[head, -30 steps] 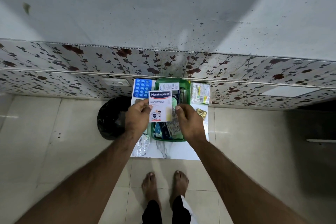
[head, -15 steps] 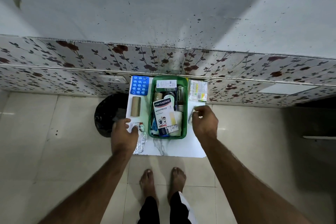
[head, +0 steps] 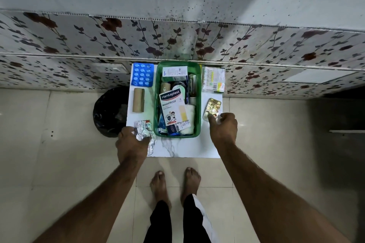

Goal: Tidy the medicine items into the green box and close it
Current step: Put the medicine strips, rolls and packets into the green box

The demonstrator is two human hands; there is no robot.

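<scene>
The green box (head: 198,104) stands open on a small white marble-look table (head: 181,148). Inside it lies a Hansaplast plaster box (head: 172,107) on top of several other medicine items. My left hand (head: 132,144) grips a crumpled silver foil strip (head: 143,131) at the table's near left. My right hand (head: 224,127) pinches the near end of a gold blister pack (head: 213,105) to the right of the box. A blue pill strip (head: 142,74) and a tan bandage roll (head: 138,100) lie left of the box. A white packet (head: 214,79) lies at the far right.
A black bin (head: 109,112) stands on the floor left of the table. A floral-patterned wall (head: 177,41) rises right behind the table. My bare feet (head: 175,181) are on the tiled floor in front of it.
Both hands let go of the Hansaplast box, which now lies in the green box. The left hand went to the foil strip, the right to the gold blister pack.
</scene>
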